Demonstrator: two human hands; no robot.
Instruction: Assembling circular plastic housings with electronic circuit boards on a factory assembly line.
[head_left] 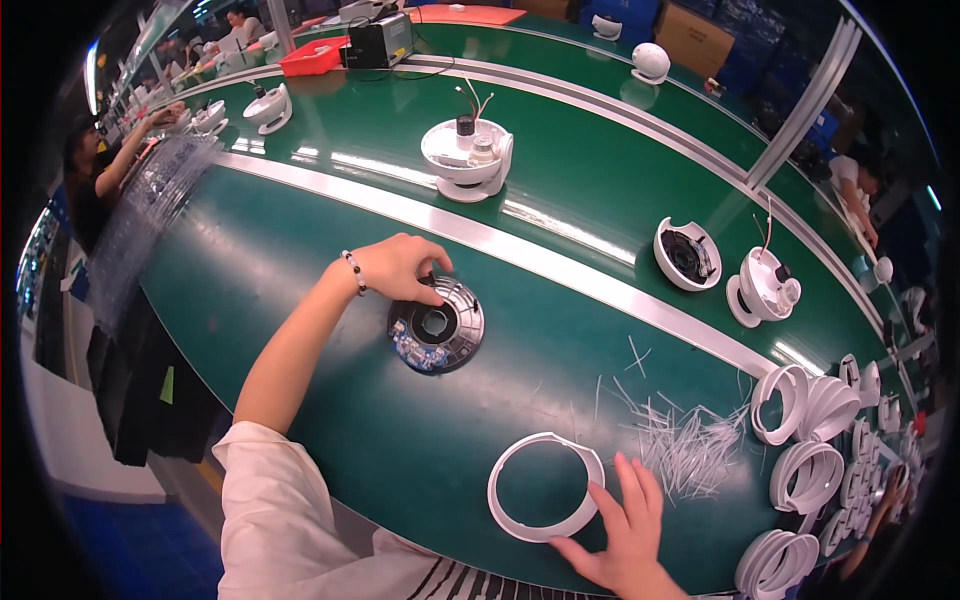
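Observation:
My left hand [405, 270] reaches over the far edge of a black round housing [465, 340] with a hole in its middle and a blue circuit board along its near left side. The thumb and curled fingers close at that edge; the fingertips' contact is partly hidden. Closer to me, a white plastic ring [499, 505] lies on the green table. My right hand [625, 530] is at its lower right rim, fingers spread and stretched, with the index finger and thumb at the ring's outer wall.
Loose clear strips [690, 450] lie right of the ring. Stacked white rings [805, 475] line the table's right end. Beyond a pale rail, a green conveyor [350, 120] carries white assemblies [470, 160]. Plastic bags [150, 220] hang at the left; other people work farther off.

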